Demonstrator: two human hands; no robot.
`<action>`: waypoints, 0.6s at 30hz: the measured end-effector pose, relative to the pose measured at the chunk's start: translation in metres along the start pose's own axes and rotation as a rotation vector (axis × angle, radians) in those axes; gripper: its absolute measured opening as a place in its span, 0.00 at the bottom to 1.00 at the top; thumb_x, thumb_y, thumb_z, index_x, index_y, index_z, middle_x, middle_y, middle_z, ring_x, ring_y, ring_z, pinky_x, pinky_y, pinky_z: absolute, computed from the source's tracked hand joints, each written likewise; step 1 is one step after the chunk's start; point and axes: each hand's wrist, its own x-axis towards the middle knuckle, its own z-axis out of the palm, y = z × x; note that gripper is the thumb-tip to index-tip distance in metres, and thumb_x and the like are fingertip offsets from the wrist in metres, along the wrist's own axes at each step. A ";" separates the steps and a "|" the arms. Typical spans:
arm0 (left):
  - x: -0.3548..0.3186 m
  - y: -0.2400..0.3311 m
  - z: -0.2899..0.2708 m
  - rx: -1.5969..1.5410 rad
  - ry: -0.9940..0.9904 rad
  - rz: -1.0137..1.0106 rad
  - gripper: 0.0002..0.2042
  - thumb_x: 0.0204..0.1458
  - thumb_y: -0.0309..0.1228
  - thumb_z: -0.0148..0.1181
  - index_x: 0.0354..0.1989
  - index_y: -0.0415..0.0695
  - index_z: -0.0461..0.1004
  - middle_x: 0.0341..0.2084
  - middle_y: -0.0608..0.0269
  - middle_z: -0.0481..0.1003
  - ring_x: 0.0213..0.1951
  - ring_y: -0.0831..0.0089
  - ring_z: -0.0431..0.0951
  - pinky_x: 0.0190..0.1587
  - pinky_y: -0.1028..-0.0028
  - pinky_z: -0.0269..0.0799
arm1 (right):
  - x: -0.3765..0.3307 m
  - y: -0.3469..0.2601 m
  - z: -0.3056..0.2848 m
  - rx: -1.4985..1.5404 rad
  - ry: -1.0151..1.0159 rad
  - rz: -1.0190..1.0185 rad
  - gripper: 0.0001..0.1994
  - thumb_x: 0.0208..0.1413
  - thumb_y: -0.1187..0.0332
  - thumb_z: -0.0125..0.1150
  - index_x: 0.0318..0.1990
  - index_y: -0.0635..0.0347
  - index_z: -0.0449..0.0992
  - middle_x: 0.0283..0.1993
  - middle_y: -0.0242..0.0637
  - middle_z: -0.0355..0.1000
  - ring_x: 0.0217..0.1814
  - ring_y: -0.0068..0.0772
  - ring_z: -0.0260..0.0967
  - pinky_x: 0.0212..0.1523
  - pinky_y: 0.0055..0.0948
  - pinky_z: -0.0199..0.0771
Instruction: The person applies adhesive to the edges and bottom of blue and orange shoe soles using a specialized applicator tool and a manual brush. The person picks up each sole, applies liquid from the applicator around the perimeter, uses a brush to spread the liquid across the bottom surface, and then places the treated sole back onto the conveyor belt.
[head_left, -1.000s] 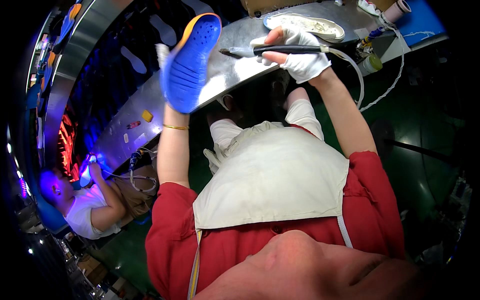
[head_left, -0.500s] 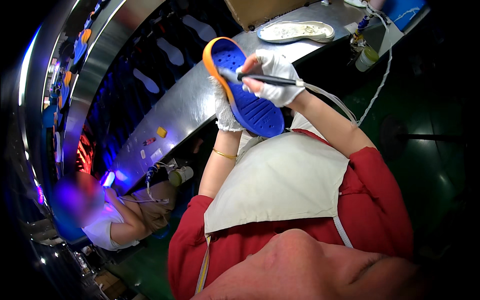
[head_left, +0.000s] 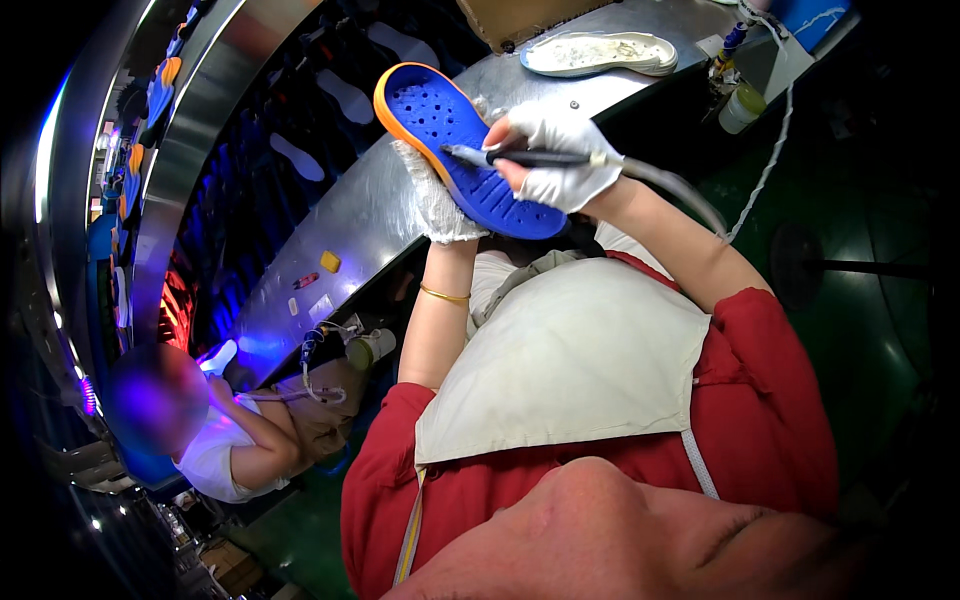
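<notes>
Far to the left of both hands and lower down, another person in a white top (head_left: 215, 455) is sitting at the same long metal counter (head_left: 340, 225), w/ a small yellow block (head_left: 330, 261) lying on the counter betw. that person and the hands.

Left hand (head_left: 435, 200), in a white glove, is gripping the blue shoe sole w/ orange rim (head_left: 465, 150) from underneath, holding it tilted in the air just above the counter edge, dimpled blue face turned up. A thin gold bangle (head_left: 445, 295) is sitting on the left forearm below the glove.

Right hand (head_left: 560, 155), also gloved, is clenching a slim dark pen-like tool (head_left: 520, 157) across the sole; the tool tip is touching the blue surface near the sole's middle. A grey hose (head_left: 680, 195) is running off the tool's back end, past the right wrist.

Above and beyond the right hand, a pale sole (head_left: 600, 52) is lying flat on the counter. Further right of that hand, a small pale-green bottle (head_left: 742, 105) is standing near the counter's end.
</notes>
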 end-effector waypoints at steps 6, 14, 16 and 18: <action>0.006 0.014 -0.013 -0.006 -0.023 0.041 0.31 0.52 0.59 0.42 0.56 0.47 0.62 0.49 0.56 0.69 0.47 0.61 0.72 0.52 0.61 0.69 | -0.008 -0.015 0.004 -0.021 -0.187 0.108 0.12 0.40 0.78 0.61 0.35 0.59 0.73 0.29 0.38 0.71 0.30 0.31 0.70 0.33 0.24 0.70; 0.013 0.026 -0.002 0.060 -0.008 0.056 0.33 0.51 0.62 0.42 0.51 0.44 0.66 0.42 0.55 0.73 0.42 0.61 0.74 0.47 0.62 0.72 | -0.012 -0.014 0.002 0.077 -0.207 0.166 0.09 0.43 0.76 0.62 0.34 0.60 0.72 0.28 0.35 0.71 0.30 0.28 0.70 0.33 0.25 0.71; 0.010 0.025 -0.003 -0.028 -0.193 0.043 0.34 0.51 0.63 0.40 0.52 0.44 0.65 0.45 0.55 0.72 0.46 0.60 0.72 0.49 0.62 0.70 | -0.005 -0.001 -0.008 0.180 -0.177 0.276 0.08 0.47 0.73 0.62 0.34 0.62 0.71 0.29 0.33 0.71 0.32 0.22 0.70 0.34 0.23 0.72; -0.006 0.018 0.018 -0.090 -0.188 0.033 0.34 0.51 0.63 0.39 0.53 0.45 0.64 0.47 0.55 0.70 0.48 0.61 0.70 0.51 0.62 0.68 | 0.006 -0.010 -0.020 0.213 -0.109 0.356 0.07 0.50 0.71 0.61 0.34 0.64 0.71 0.29 0.34 0.71 0.31 0.21 0.70 0.33 0.22 0.73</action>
